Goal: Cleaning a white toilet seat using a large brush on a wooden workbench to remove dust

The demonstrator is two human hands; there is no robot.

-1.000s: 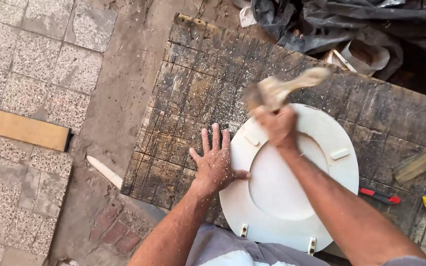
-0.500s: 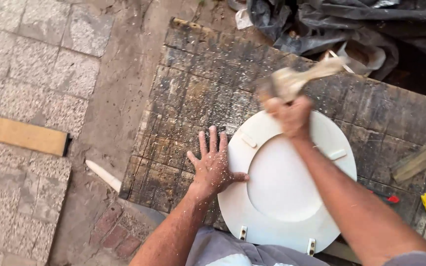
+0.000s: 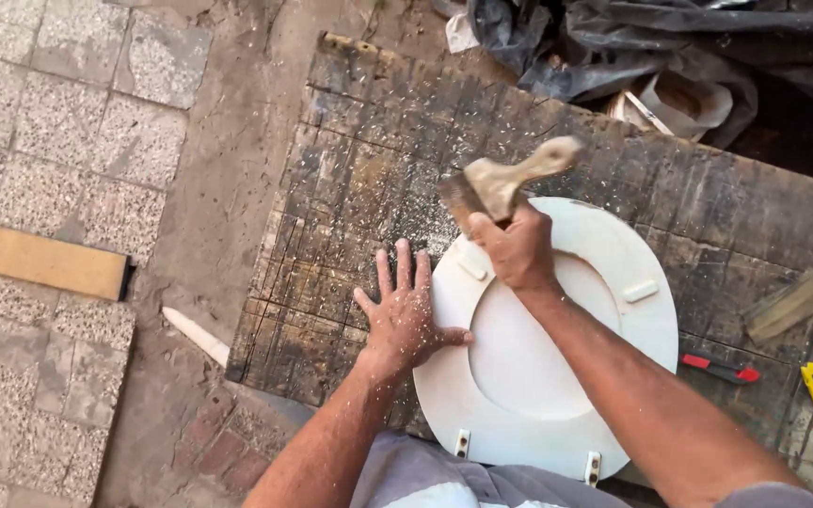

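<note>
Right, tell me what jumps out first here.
A white toilet seat lies on a worn, dust-strewn wooden board at centre. The right hand grips a brush at the seat's upper edge, and the left hand presses flat on its left rim.

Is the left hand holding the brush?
No, the left hand lies flat at the white seat's edge; the right hand grips the brush.

No packages, labels (or screens)

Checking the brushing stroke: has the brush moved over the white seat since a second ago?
Yes. The brush stays at the white seat's far-left rim, its handle tip now swung lower.
</note>
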